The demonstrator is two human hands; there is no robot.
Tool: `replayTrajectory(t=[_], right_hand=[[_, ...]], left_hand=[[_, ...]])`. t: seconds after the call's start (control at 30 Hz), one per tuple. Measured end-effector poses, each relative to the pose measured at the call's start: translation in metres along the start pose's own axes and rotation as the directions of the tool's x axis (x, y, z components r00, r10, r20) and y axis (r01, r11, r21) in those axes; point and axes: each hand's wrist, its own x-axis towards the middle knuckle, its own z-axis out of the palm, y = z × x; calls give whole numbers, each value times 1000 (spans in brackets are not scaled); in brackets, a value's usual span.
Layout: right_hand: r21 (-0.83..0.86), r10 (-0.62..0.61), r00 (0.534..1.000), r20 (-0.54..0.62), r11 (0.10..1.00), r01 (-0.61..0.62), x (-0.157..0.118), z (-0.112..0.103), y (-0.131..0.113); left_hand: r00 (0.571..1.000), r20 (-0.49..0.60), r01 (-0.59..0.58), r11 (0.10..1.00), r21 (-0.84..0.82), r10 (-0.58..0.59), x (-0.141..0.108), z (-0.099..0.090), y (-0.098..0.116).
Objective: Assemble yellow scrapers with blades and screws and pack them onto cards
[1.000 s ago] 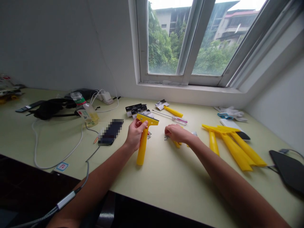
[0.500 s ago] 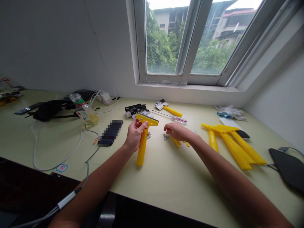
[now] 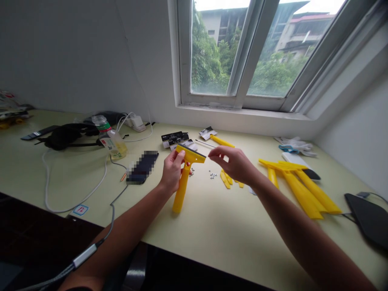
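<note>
The yellow scraper (image 3: 181,188) stands tilted over the middle of the table, in the grasp of our left hand (image 3: 172,173). We pinch its head at the left end, the thumb in front on the yellow plastic; the dark strip along the head's edge faces the far side, and the handle slants down toward us. Our right hand (image 3: 235,165) hovers just off the right end of that head, thumb and forefinger drawn together at the tips; we cannot tell whether anything small sits between them.

Beside the scraper's handle we see a few small screws (image 3: 192,171), partly hidden by the left hand. Below the right hand lie a scatter of small metal nuts (image 3: 214,175) and, just right of them, several flat yellow pieces (image 3: 225,178). A screwdriver's shaft (image 3: 206,144) shows beyond the hand, which covers its grip. Farther off are black-and-white packets (image 3: 175,139) and another yellow handle (image 3: 222,141).

To the right we have a pile of yellow scraper bodies (image 3: 303,193), with white gloves (image 3: 298,146) beyond it and a flat black device (image 3: 368,214) at the near right. On the left lie a black phone (image 3: 142,167) and, farther away, a leaning plastic bottle (image 3: 111,142) with yellow liquid in it. Our table (image 3: 212,230) reaches the wall under a window (image 3: 242,64).
</note>
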Motion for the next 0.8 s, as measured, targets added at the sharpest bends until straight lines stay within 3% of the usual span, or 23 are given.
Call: replayTrajectory(t=[0.17, 0.5, 0.63, 0.73, 0.8], right_hand=[[5, -113, 989, -93, 994, 113, 0, 18, -15], [47, -125, 983, -132, 990, 132, 2, 37, -3], [216, 10, 996, -93, 976, 11, 3, 39, 1], [456, 150, 984, 100, 872, -179, 5, 38, 4], [540, 178, 957, 228, 795, -276, 6, 38, 6]], left_hand=[[1000, 13, -1, 1000, 30, 0, -2, 2, 0], [998, 58, 28, 998, 50, -31, -4, 3, -5], [996, 83, 19, 997, 70, -25, -4, 2, -6], [994, 103, 21, 996, 83, -29, -5, 2, -6], [993, 110, 35, 995, 98, -46, -5, 2, -6]])
